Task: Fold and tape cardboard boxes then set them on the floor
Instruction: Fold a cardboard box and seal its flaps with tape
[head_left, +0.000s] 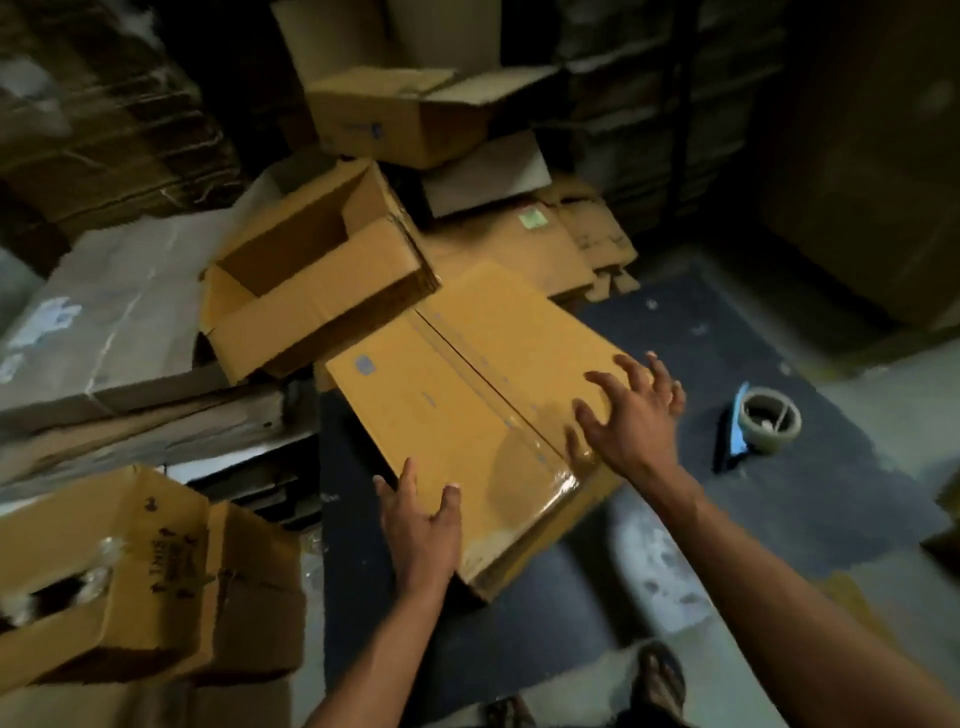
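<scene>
A closed cardboard box (457, 405) with clear tape along its middle seam lies tilted on the dark floor mat, its far end against other boxes. My left hand (423, 525) is at its near left corner, fingers spread and touching the top edge. My right hand (631, 415) hovers over the near right part of the box top with fingers apart, holding nothing. A tape dispenser (763, 423) with a roll of clear tape and a blue handle lies on the mat to the right of the box.
An open box (317, 291) sits tipped behind the taped one, another open box (400, 111) farther back. Flat cardboard sheets (545, 239) lie on the floor. A worn open box (130, 577) stands at near left. Stacked cardboard (104, 130) fills the left. My sandalled foot (662, 675) is at the bottom.
</scene>
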